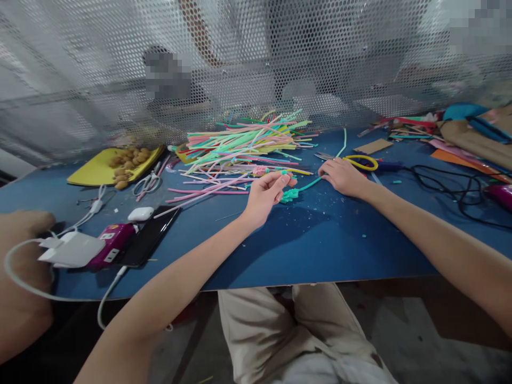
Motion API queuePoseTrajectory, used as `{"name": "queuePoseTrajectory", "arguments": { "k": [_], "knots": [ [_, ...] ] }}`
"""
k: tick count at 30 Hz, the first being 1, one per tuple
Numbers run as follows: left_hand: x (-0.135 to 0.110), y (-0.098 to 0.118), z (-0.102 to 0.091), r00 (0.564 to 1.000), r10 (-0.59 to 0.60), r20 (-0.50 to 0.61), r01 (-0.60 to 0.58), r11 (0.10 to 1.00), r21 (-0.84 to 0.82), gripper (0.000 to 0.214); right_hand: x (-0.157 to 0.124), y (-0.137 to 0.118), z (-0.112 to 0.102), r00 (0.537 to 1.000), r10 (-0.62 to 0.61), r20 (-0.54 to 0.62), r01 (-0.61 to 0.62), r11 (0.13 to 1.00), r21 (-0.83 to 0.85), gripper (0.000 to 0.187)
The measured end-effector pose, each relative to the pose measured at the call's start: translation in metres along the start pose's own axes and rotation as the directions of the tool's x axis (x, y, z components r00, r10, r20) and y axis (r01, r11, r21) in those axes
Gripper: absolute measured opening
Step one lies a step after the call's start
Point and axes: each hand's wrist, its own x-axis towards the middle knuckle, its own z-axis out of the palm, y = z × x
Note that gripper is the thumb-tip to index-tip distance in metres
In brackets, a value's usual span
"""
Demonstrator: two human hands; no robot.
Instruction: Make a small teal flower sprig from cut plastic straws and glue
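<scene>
Lying just right of the left hand (262, 196), whose grip is closed on a small teal piece (284, 172), a fluffy teal bundle (290, 196) is met by a teal stem (310, 184) stretched rightward to the farther right hand (342, 176), whose grip cannot be made out.

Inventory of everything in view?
Table: 1, blue, centre
Mesh: 1, grey, behind
Fuzzy strips: many, multicoloured, back
Tufted piece: 1, teal, centre
Scissors: 1, yellow handles, right
Cardboard: 1, brown, right
Mat: 1, yellow, left
Round items: many, brown, on mat
Phone: 1, black, left
Case: 1, white, left
Socket box: 1, purple, left
Charger: 1, white, left
Cables: several, white left, black right
Clutter: uncounted, mixed, right
Other person's arm: 1, bare, left
Trousers: 1, beige, below
Left grip: 1, bare, pinching teal bit
Right grip: 1, bare, by scissors
</scene>
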Motion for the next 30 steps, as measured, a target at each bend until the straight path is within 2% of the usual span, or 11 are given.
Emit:
{"name": "queuePoseTrajectory", "arguments": {
  "k": [2, 5, 8, 12, 14, 18, 21, 23, 27, 30],
  "knots": [
    [0.001, 0.000, -0.001, 1.000, 0.017, -0.024, -0.017, 1.000, 0.002, 0.038, 0.000, -0.001, -0.001, 1.000, -0.020, 0.023, 0.020, 1.000, -0.003, 0.033],
    [0.002, 0.001, -0.002, 0.999, 0.018, -0.039, -0.019, 1.000, -0.008, 0.039, 0.000, -0.003, -0.002, 1.000, 0.028, 0.000, -0.028, 1.000, -0.009, 0.039],
    [0.003, 0.001, -0.003, 1.000, 0.005, -0.025, -0.005, 1.000, -0.010, 0.038, 0.001, -0.001, -0.004, 0.990, 0.124, -0.060, -0.116, 0.986, 0.124, 0.038],
    [0.003, 0.000, -0.005, 1.000, -0.004, 0.003, 0.004, 1.000, 0.007, 0.035, 0.000, 0.005, -0.011, 0.980, 0.182, -0.075, -0.157, 0.954, 0.256, 0.029],
    [0.002, 0.000, -0.004, 1.000, -0.017, 0.017, 0.017, 1.000, 0.018, 0.036, 0.000, 0.006, -0.015, 0.966, 0.240, -0.093, -0.190, 0.908, 0.374, 0.023],
    [0.000, 0.001, -0.002, 0.999, -0.042, 0.027, 0.041, 0.998, 0.046, 0.040, 0.002, 0.000, -0.017, 0.902, 0.418, -0.108, -0.225, 0.668, 0.709, 0.016],
    [-0.001, 0.001, -0.001, 0.999, -0.034, 0.041, 0.031, 0.996, 0.083, 0.042, 0.005, -0.010, -0.023, 0.835, 0.532, -0.140, -0.188, 0.515, 0.837, 0.017],
    [-0.002, 0.000, 0.001, 0.998, -0.024, 0.057, 0.016, 0.991, 0.136, 0.042, 0.005, -0.022, -0.032, 0.808, 0.571, -0.145, -0.123, 0.404, 0.906, 0.020],
    [-0.007, -0.003, 0.006, 0.994, -0.091, 0.068, 0.076, 0.978, 0.192, 0.043, -0.002, -0.059, -0.053, 0.892, 0.446, -0.067, -0.019, 0.185, 0.983, 0.022],
    [-0.011, -0.003, 0.010, 0.981, -0.172, 0.092, 0.156, 0.974, 0.164, 0.045, -0.006, -0.086, -0.058, 0.924, 0.380, -0.042, 0.026, 0.048, 0.999, 0.022]
  ]
}}
